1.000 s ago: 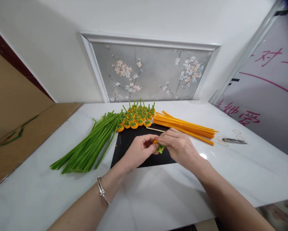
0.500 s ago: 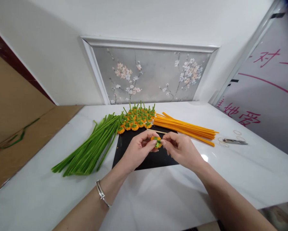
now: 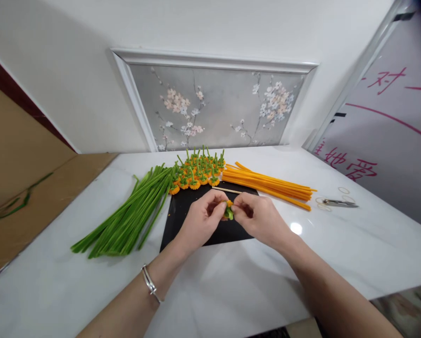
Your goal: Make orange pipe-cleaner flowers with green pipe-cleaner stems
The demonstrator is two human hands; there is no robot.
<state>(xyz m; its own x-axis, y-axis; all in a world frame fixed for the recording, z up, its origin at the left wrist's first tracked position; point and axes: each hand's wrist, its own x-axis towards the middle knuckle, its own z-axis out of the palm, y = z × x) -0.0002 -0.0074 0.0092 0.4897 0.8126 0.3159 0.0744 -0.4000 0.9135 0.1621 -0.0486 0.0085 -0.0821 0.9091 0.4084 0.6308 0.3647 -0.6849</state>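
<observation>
My left hand (image 3: 206,214) is closed, thumb and fingers pinching a small orange and green pipe-cleaner ornament (image 3: 229,212) above the black mat (image 3: 185,220). From the other side, my right hand (image 3: 257,212) grips the same piece between thumb and fingertips. Its green part points down toward me, and fingers cover much of it. Behind the hands stand several finished-looking pieces (image 3: 195,184), orange and pumpkin-like with green stems sticking up. A thin pale stick (image 3: 226,190) lies on the mat just beyond my fingers.
Green pipe cleaners (image 3: 126,220) lie in a bundle at left, orange ones (image 3: 270,183) at right. Farther right are scissors (image 3: 340,203) and thin loops (image 3: 344,190) on the white marbled table (image 3: 210,291). Brown cardboard (image 3: 37,202) borders the left; a wall (image 3: 213,28) rises behind.
My right fingers have moved closer to my left ones, covering more of the ornament. The ornament has turned slightly, its green part now lower. The whole view has shifted a little.
</observation>
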